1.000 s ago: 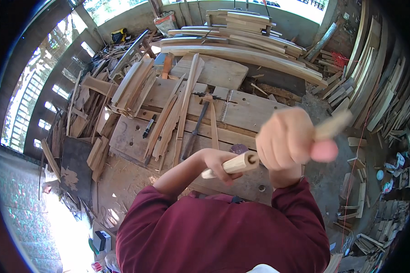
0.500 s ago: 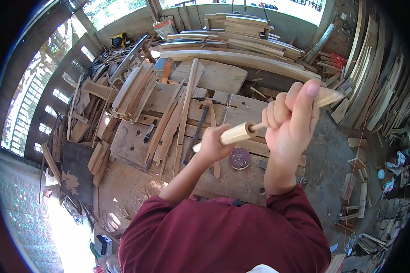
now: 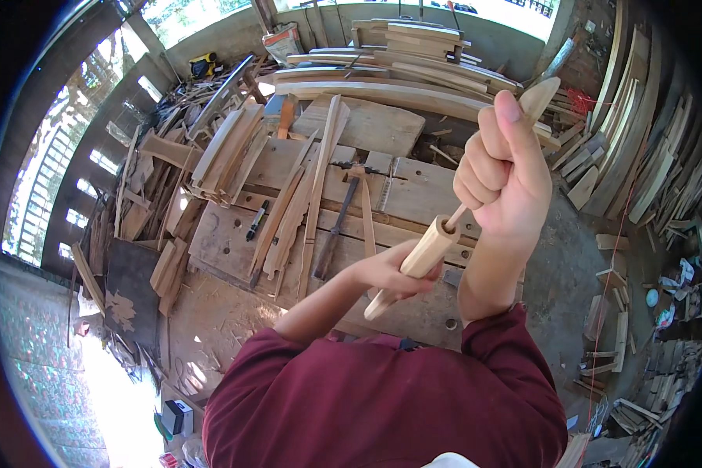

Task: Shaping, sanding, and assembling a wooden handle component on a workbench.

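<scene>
My left hand [image 3: 398,271] is closed around a pale, faceted wooden tube [image 3: 430,246] with a round hole in its upper end. The tube tilts up to the right, and its narrower tail comes out below my fingers. Higher and to the right, my right hand [image 3: 507,168] is wrapped round a pale wooden piece [image 3: 540,98] whose pointed end stands out above the thumb. A thin rod [image 3: 458,217] runs from under my right fist into the tube's hole. How the rod joins the piece is hidden in the fist.
Below the hands is a wooden workbench [image 3: 218,243]. On it lie a hammer-like tool [image 3: 337,230], a black marker [image 3: 257,221] and long wood strips [image 3: 320,195]. Stacked boards [image 3: 413,90] stand behind the bench; scrap wood [image 3: 136,203] piles up at left, and planks [image 3: 624,117] lean at right.
My right hand has moved up and tipped its wooden piece steeper. My left hand has shifted right and lower, tilting the tube more upright. The dark round disc on the bench is now hidden.
</scene>
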A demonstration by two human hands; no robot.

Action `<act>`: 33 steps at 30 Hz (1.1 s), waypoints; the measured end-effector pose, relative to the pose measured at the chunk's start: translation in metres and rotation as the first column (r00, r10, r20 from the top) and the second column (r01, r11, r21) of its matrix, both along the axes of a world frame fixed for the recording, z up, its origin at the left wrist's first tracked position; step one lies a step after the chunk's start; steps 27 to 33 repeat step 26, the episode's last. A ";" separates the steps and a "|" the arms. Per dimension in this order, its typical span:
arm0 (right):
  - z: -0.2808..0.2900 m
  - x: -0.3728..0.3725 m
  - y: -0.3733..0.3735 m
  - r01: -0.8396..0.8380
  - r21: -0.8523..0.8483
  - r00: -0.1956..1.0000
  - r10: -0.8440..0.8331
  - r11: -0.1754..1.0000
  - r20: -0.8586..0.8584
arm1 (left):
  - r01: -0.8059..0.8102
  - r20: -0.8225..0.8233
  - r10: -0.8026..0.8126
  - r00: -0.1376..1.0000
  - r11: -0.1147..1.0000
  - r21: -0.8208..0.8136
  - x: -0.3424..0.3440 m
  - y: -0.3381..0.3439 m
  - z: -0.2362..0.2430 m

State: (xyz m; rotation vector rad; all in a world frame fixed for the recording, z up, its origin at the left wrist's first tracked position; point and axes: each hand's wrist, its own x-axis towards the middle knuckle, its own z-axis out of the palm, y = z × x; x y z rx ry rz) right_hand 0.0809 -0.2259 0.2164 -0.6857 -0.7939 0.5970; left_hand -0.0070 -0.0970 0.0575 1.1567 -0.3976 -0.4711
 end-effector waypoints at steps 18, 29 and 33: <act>-0.008 -0.038 0.008 0.180 0.042 0.980 -0.183 0.983 0.080 | 0.392 0.196 -0.408 0.892 0.912 0.118 0.015 0.022 0.000; -0.008 -0.022 0.046 0.758 -0.092 0.648 -0.729 0.646 0.220 | -0.978 0.703 0.682 0.201 0.095 0.187 0.001 -0.033 0.003; -0.008 -0.022 0.046 0.758 -0.092 0.648 -0.729 0.646 0.220 | -0.978 0.703 0.682 0.201 0.095 0.187 0.001 -0.033 0.003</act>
